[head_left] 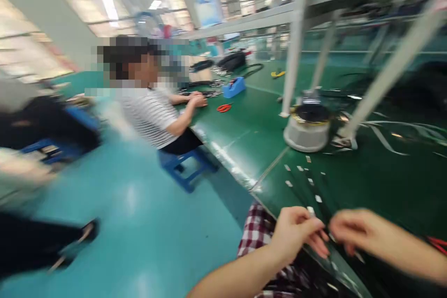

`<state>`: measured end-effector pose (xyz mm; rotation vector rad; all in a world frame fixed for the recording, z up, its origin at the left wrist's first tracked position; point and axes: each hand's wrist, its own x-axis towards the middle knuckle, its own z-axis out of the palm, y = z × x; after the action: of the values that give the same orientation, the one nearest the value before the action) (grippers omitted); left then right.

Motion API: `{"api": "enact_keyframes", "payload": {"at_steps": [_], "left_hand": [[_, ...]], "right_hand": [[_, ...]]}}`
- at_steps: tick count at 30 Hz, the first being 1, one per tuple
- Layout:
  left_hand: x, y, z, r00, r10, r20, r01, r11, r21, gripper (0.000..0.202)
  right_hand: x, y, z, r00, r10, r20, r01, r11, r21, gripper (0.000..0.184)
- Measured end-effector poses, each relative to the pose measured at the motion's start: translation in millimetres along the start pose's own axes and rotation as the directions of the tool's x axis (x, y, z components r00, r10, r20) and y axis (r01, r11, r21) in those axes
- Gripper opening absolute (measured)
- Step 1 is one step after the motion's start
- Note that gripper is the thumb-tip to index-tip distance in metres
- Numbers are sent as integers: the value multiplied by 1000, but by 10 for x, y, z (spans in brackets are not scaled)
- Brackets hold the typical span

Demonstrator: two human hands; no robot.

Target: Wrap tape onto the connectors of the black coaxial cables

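1. My left grip (296, 234) is at the near edge of the desk (258, 135), thumb and fingers bent close together; I cannot tell whether they clamp anything.
2. My right grip (359, 233) is just beside it, fingers curled and blurred; whether it holds something I cannot tell either.
3. The dark strands with white tips (318, 199) lie on the green surface just beyond both grips, one pale tip right by my left fingers.
4. Past those tips stands a white tub-shaped base (306, 137) with a dark, yellow-edged top, beside a white post (295, 56).
5. Farther along are a red-handled tool (224, 108) and a blue holder (234, 87), near a co-worker in a striped shirt (150, 116).
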<state>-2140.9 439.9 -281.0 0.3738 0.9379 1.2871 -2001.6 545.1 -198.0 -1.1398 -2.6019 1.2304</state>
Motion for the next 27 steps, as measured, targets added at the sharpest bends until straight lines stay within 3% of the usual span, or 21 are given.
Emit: {"api": "enact_keyframes", "payload": {"at_steps": [3,4,5,8,11,15,22,27], "left_hand": [[169,52,14,1000,-24,-4,25,998,61,41],[209,70,17,999,-35,0,35,996,76,39],[236,83,20,999,-45,1,44,995,89,38],[261,101,26,998,-58,-10,59,992,112,38],[260,112,31,998,-57,-20,59,991,120,39],[260,133,38,998,-64,-11,65,991,114,37],[230,161,48,998,-60,14,58,991,123,34],[198,174,86,998,-60,-4,60,990,130,34]], "right_hand": [[537,393,-546,966,140,-216,-100,978,184,25],[720,501,-715,914,205,-350,-48,912,408,22],[901,581,-863,877,245,-412,-23,879,476,20],[1404,664,-1166,807,334,-488,10,817,577,19],[1768,637,-1331,772,405,-490,10,763,646,28],[2022,629,-1484,786,473,-398,-65,704,708,42],[2199,589,-1606,807,506,-303,-174,695,697,28],[2196,623,-1675,808,504,-305,-208,729,652,24]]}}
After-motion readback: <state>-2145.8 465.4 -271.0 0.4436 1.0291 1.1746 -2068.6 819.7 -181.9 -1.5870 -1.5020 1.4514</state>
